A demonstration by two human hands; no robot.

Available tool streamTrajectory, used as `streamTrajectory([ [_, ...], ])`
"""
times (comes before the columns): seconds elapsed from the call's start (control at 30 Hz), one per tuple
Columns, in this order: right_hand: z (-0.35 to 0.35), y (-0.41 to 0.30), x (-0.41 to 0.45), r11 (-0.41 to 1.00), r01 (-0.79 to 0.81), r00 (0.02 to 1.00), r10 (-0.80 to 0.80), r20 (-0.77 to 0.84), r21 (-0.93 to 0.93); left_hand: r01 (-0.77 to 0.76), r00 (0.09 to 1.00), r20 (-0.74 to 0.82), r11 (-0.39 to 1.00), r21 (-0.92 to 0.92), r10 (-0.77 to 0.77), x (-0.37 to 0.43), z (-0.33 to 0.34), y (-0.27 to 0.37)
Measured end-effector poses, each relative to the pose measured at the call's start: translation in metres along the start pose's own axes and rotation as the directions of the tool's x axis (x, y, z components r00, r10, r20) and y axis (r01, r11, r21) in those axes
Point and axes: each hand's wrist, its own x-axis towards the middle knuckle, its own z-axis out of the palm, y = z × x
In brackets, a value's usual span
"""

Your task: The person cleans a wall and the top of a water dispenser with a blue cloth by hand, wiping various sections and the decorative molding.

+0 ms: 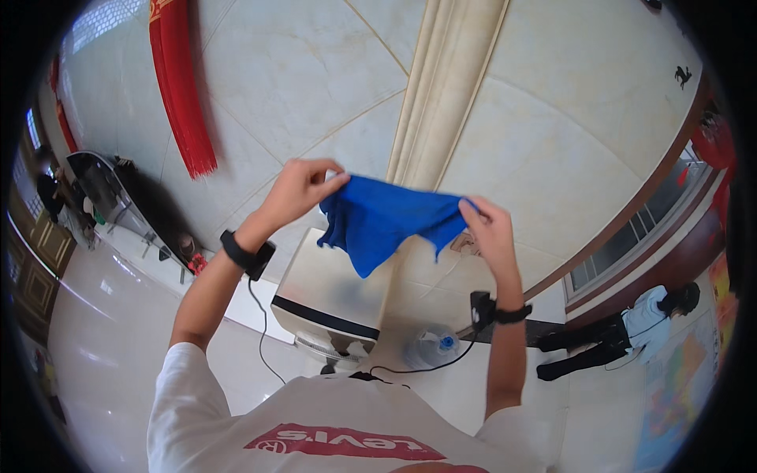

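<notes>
A blue cloth (390,219) hangs stretched between my two hands, its lower edge falling in uneven points. My left hand (304,189) pinches the cloth's upper left corner between thumb and fingers. At the upper right corner, my right hand (488,227) grips the fabric in the same way. Both wrists carry black straps with small devices and cables. Below and behind the cloth stands a white box-shaped appliance (331,278) with a black band along its front edge.
A large water bottle (429,349) with a blue cap sits right of the appliance. A red fringed hanging (183,94) is on the wall. A television (130,201) stands at the left on a white cabinet. One person (644,325) is at the right, another (53,195) far left.
</notes>
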Motion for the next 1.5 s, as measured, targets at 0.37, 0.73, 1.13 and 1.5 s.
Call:
streamTrajectory([
  [0.37, 0.006, -0.096, 0.137, 0.902, 0.42, 0.773, -0.414, -0.481, -0.102, -0.395, 0.791, -0.585, 0.879, -0.266, 0.179, 0.155, -0.012, 0.055],
  [0.73, -0.016, -0.133, 0.286, 0.542, 0.354, 0.472, -0.807, -0.355, -0.762, -0.374, 0.491, -0.622, 0.792, 0.482, 0.61, 0.292, 0.016, 0.114],
  [1.13, 0.017, -0.066, 0.286, 0.5, 0.312, 0.405, -0.839, -0.363, -0.808, -0.369, 0.462, -0.628, 0.78, 0.506, 0.626, 0.271, 0.045, 0.077],
  [1.5, 0.051, -0.023, 0.258, 0.508, 0.303, 0.415, -0.832, -0.368, -0.806, -0.411, 0.506, -0.606, 0.79, 0.455, 0.613, 0.252, 0.075, 0.046],
])
